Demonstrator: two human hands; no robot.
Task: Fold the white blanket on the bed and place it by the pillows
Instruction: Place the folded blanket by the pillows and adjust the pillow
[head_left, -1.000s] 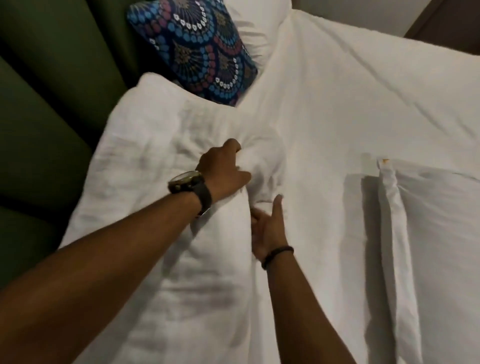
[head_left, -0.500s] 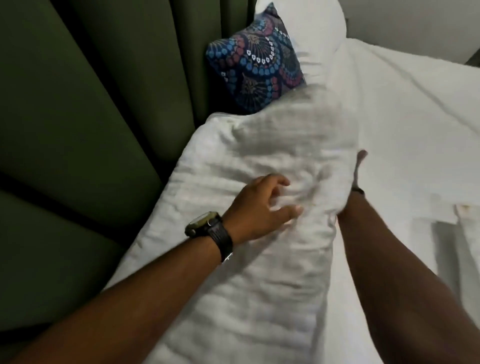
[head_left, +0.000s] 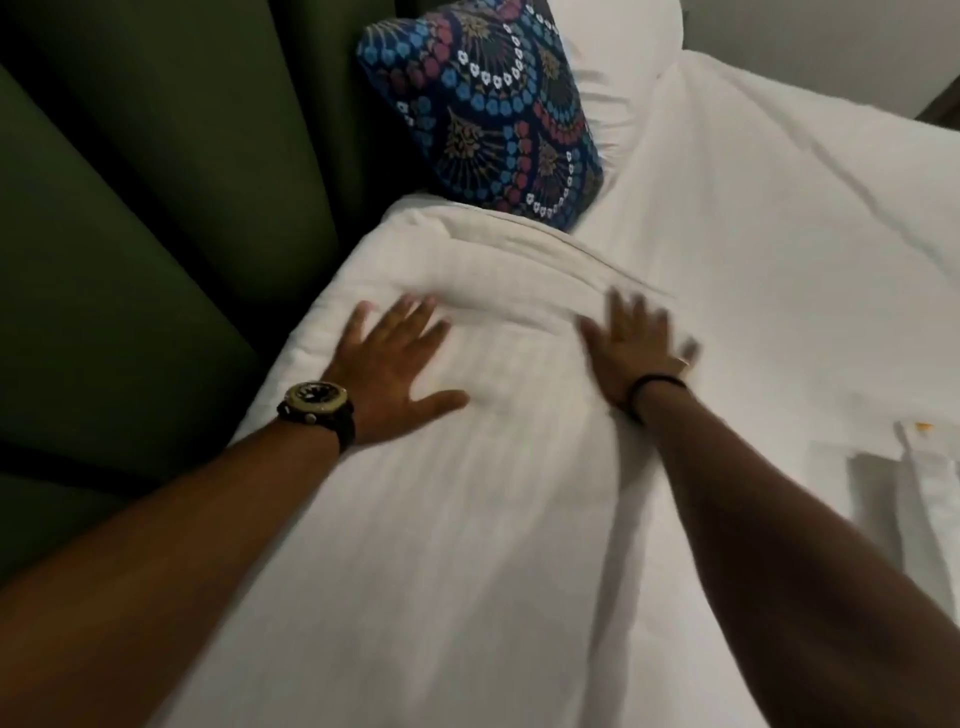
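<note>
The folded white blanket (head_left: 467, 493) lies along the left side of the bed, its far end touching a blue patterned cushion (head_left: 483, 109). Behind the cushion stands a white pillow (head_left: 623, 47). My left hand (head_left: 389, 364), with a watch on the wrist, lies flat on the blanket with fingers spread. My right hand (head_left: 634, 353), with a black band on the wrist, presses flat on the blanket's right edge, fingers straight. Neither hand holds anything.
A dark green padded headboard (head_left: 156, 208) runs along the left. The white bed sheet (head_left: 779, 234) spreads to the right. Another white pillow (head_left: 930, 509) with an orange mark near its corner shows at the right edge.
Both hands let go of the blanket's end and now lie flat on top of it. The bundle has been laid down and moved up against the patterned cushion.
</note>
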